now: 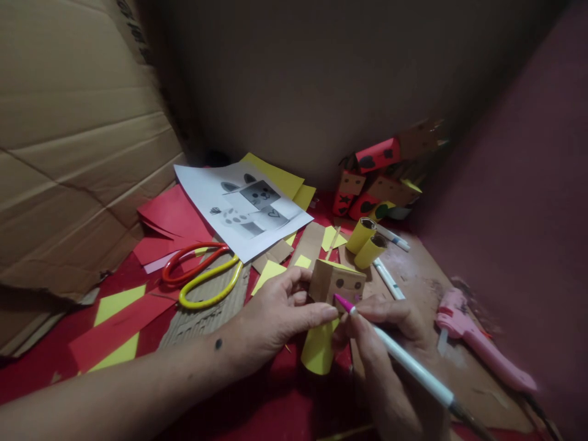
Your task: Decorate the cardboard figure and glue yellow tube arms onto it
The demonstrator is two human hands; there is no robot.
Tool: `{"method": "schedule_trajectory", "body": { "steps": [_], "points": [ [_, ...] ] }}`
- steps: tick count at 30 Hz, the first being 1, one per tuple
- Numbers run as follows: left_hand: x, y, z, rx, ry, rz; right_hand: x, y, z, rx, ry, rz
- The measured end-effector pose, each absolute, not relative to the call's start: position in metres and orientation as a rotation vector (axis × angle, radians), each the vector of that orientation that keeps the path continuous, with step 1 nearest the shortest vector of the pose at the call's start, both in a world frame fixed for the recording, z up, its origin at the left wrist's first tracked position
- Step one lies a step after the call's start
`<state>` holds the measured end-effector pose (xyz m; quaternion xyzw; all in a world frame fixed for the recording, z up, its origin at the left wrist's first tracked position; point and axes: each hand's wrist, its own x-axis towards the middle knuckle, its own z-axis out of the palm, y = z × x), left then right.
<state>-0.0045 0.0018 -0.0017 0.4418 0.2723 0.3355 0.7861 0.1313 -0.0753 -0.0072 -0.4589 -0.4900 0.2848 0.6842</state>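
Note:
My left hand (280, 315) is closed on a small cardboard figure (342, 283), whose boxy brown head bears two dark eye dots. Below the head is a yellow paper tube (318, 349) forming its body. Between the fingers of my right hand (390, 361) is a white marker (413, 367) with a magenta tip. That tip is at the front of the cardboard face, beside some purple marks. My right fingers partly cover the figure's lower right side.
Red-and-yellow-handled scissors (209, 275) lie left, near a printed animal sheet (252, 211) and coloured paper (110, 334). Two yellow tubes (367, 242), a pink glue gun (478, 343) and finished-looking cardboard figures (376, 177) are to the right. A cardboard wall (68, 141) stands left.

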Motion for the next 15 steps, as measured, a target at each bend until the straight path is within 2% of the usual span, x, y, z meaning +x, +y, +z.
{"method": "schedule_trajectory", "body": {
  "steps": [15],
  "points": [
    [-0.007,0.003,-0.003,0.958,0.515,0.696,0.119,-0.081,0.001,-1.070,-0.926,0.629]
  ]
}}
